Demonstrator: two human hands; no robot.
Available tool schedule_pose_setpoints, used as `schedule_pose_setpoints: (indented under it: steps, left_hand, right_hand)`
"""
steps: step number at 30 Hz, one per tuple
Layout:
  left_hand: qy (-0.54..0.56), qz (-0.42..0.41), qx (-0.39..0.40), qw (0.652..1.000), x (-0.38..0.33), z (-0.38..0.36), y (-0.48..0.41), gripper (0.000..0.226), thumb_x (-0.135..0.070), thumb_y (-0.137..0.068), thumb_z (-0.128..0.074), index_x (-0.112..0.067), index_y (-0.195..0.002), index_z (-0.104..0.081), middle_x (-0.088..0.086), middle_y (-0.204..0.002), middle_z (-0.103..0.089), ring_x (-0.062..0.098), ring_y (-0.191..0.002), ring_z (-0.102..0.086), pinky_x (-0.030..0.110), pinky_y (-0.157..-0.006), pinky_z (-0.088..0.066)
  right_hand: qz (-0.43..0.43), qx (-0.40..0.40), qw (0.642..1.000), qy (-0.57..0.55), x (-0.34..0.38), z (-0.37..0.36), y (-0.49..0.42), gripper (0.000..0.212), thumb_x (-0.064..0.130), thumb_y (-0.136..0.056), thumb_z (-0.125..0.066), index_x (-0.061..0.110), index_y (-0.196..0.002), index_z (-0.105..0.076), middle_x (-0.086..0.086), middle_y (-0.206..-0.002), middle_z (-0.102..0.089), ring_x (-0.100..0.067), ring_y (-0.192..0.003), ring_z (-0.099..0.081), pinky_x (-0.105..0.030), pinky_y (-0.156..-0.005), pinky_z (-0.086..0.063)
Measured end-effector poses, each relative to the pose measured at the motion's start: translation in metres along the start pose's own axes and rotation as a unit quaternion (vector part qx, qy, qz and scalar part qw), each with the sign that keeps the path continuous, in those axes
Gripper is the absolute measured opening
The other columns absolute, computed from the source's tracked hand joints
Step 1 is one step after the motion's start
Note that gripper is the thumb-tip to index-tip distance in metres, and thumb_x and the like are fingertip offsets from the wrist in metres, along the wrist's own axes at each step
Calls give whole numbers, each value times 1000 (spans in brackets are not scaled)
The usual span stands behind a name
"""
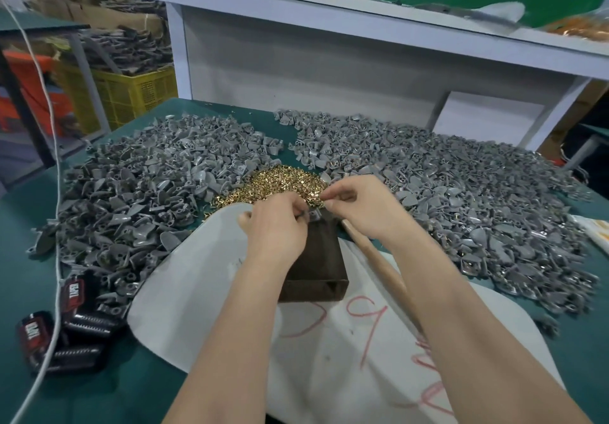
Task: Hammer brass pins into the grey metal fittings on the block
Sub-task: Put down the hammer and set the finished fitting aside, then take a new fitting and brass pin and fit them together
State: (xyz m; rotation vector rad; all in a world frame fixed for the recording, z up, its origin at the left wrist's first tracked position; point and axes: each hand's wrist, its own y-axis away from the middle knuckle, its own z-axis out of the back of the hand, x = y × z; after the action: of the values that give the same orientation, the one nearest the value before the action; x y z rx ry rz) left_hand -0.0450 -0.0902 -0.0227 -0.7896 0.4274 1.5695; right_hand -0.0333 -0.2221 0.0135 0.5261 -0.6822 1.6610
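Atop the block [316, 258], far end, my left hand [276, 229] grips a grey fitting [314, 215]; right of it, my right hand [359, 206] pinches what seems a brass pin [322, 196].

A white sheet [204, 291] scrawled with red marks is lying across the near edge of the green table [115, 390]. Black red-labelled packets [82, 323] are sitting at its near-left corner, with a white cord [58, 192] trailing past them. A yellow crate [131, 94] is standing beyond the left edge.

Single wide-angle head view, looking forward and down, close over the green table [23, 245]
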Motion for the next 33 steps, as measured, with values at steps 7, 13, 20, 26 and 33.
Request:
schedule_pose_setpoints:
  steps: [7,13,20,26,33]
  left_hand:
    - [-16,1,-1,1000,4,-3,-2,9,-29,-91,-60,-29,-98,-66,-4,-112,-65,24,-113,-52,37,-90,-30]
    - [-37,-2,-4,999,3,-4,-4,10,-27,-91,-59,-25,-97,-67,-1,-108,-65,26,-109,-52,36,-86,-29]
    - [-45,1,0,999,1,-3,-3,13,-16,-89,-51,-18,-78,-57,6,-100,-65,32,-104,-51,36,-84,-31]
    - [-12,-4,-9,1000,3,-2,-2,9,-26,-91,-61,-26,-89,-69,-2,-102,-67,26,-108,-53,36,-87,-30]
    - [3,-8,-9,1000,2,0,0,15,-22,-91,-62,-31,-79,-60,-7,-102,-67,21,-108,-54,36,-88,-30]
  right_hand:
    - [36,-12,990,136,3,-17,-5,8,16,-90,-59,21,-86,-64,-1,-93,-64,-16,-86,-57,-27,-80,-46]
    - [71,19,948,309,16,-25,-8,15,5,-89,-53,8,-101,-63,-11,-104,-61,-28,-96,-59,-35,-79,-50]
    - [92,56,910,401,37,-27,-9,15,-5,-84,-46,9,-84,-53,-7,-82,-42,-23,-75,-43,-31,-64,-39]
    - [58,57,973,216,14,-13,-9,16,13,-90,-58,12,-98,-71,-4,-99,-67,-19,-91,-60,-24,-76,-44]
    - [-136,57,959,244,-17,14,5,18,31,-89,-61,13,-88,-62,-2,-81,-64,-19,-74,-59,-26,-65,-44]
